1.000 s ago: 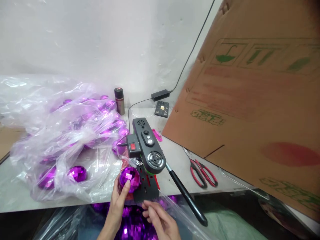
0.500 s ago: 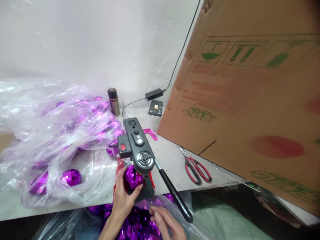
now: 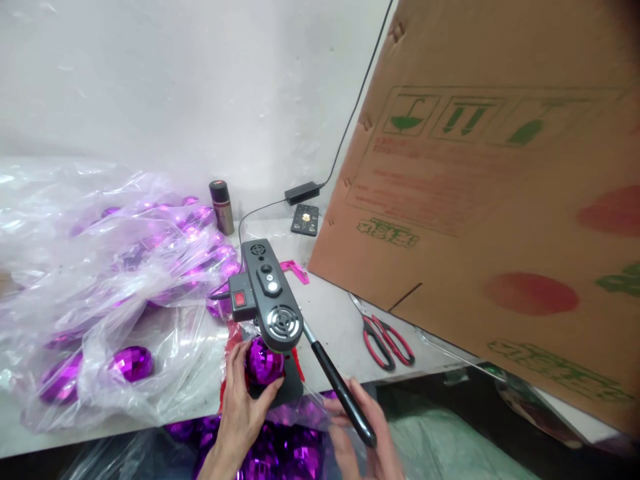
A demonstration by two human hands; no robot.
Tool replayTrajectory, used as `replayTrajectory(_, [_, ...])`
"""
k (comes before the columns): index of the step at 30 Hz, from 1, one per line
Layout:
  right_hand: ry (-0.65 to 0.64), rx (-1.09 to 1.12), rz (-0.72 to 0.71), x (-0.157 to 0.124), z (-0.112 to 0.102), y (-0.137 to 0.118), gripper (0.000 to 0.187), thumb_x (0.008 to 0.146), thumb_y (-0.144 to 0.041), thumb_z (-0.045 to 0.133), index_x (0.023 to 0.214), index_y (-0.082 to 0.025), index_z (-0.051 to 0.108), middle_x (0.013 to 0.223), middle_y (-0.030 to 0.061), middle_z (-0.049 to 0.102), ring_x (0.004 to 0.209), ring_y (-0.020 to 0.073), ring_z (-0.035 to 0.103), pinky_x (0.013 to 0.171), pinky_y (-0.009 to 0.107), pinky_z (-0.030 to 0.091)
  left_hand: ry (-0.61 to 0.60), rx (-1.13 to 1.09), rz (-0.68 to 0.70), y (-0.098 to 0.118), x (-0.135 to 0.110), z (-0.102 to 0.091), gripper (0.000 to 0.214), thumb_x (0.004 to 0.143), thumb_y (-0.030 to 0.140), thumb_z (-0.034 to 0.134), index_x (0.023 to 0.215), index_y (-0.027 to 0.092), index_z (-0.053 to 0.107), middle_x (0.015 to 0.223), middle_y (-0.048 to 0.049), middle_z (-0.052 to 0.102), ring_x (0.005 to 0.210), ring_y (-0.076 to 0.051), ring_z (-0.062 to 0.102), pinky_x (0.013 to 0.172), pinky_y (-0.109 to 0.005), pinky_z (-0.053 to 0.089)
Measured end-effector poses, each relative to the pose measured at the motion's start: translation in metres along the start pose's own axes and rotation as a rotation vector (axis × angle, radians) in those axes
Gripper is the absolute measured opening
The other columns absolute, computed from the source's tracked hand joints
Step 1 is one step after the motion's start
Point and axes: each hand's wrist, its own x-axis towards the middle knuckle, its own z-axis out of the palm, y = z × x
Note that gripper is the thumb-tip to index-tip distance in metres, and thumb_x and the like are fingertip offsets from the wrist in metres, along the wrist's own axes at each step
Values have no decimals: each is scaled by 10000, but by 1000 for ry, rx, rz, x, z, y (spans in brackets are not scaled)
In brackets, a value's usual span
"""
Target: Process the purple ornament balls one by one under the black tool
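My left hand grips a purple faceted ball and holds it under the head of a small black press machine at the table's front edge. My right hand is under the machine's black lever handle, fingers curled around it near its end. The machine has a red switch on its side and stands on a black base plate.
A clear plastic bag of several purple balls lies to the left. More purple balls fill a bag below the table edge. Red-handled scissors, a big cardboard box, a dark can and a power adapter are nearby.
My left hand pushed the ball in under the machine's head. My right hand moved from the plastic below the table to the lever handle.
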Motion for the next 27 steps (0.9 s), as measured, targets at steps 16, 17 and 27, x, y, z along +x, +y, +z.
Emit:
replayTrajectory(16, [66,114,-411,65,29,-59,268,1141,-351,541,1249,-207,739,1106,96,833,770,155,798,672,264,661,-40,45,221,-9,5,8,763,849,318,848,1534,236,521,1519,-208,667,1414,-452,645,1128,-662,570])
replayTrajectory(17, [84,129,-414,65,31,-59,262,1136,-342,552,1240,-197,743,1098,98,834,764,158,800,658,265,662,-44,51,231,-10,6,8,774,844,305,850,1537,237,511,1517,-207,669,1407,-451,650,1123,-665,573])
replayTrajectory(27, [118,204,-433,67,35,-60,224,1121,-296,584,1202,-191,766,1100,87,830,829,158,807,673,254,660,-99,112,278,-15,2,5,767,842,272,838,1538,242,518,1549,-191,655,1447,-448,624,1141,-647,574])
